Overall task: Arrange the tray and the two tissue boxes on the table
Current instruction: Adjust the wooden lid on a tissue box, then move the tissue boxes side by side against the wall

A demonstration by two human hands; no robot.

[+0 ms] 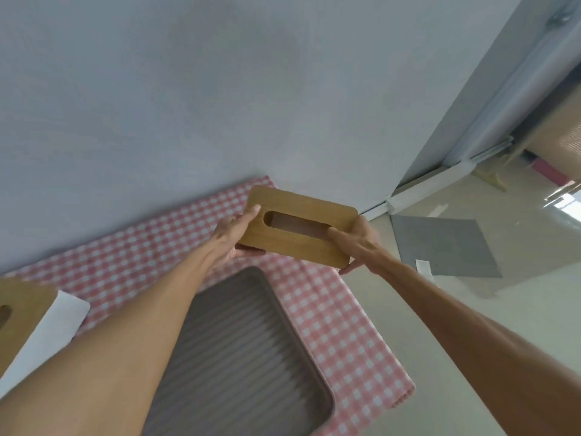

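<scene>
A tissue box with a wooden lid and an oval slot (pixel 301 226) is held above the far right corner of the table. My left hand (pixel 234 237) grips its left end and my right hand (pixel 356 242) grips its right end, thumb near the slot. A grey ribbed tray (pixel 248 347) lies on the pink checked tablecloth (pixel 339 335) just below my arms. A second tissue box, white with a wooden lid (pixel 22 313), stands at the left edge of the view, partly cut off.
A pale wall rises right behind the table. To the right the table ends and the glossy floor begins, with a grey mat (pixel 446 243) lying on it and a doorway (pixel 490 152) beyond.
</scene>
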